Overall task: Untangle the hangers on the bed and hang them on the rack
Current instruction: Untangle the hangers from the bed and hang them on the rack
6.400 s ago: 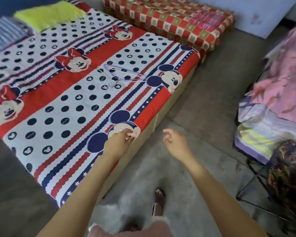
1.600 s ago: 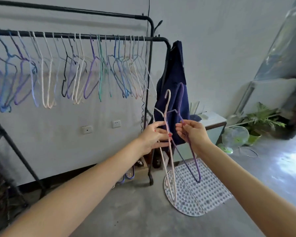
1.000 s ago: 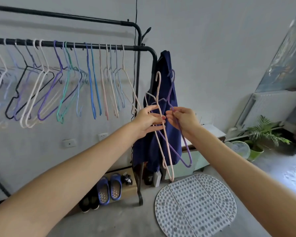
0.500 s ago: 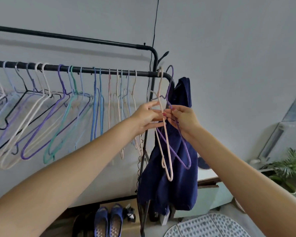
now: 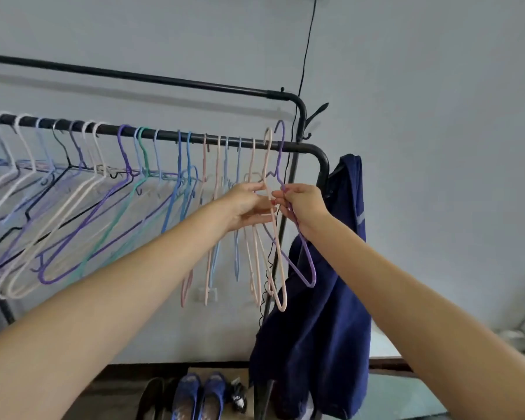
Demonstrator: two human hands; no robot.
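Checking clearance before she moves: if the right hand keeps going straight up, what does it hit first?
Probably the front rack bar, above the right hand, where the purple hanger hook reaches; depth is unclear.

Left hand (image 5: 249,204): pinches pink hanger (image 5: 278,262) at its neck.
Right hand (image 5: 300,204): pinches purple hanger (image 5: 305,256).
Hooks: over the rack (image 5: 303,147) bar's right end.

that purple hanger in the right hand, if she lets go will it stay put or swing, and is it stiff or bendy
The purple hanger probably keeps its shape: its thin frame shows straight arms while the right hand pinches only its neck. It looks light, being just a slim outline. Its hook reaches above the black rail, so once released it would likely swing briefly and could slide along the rail.
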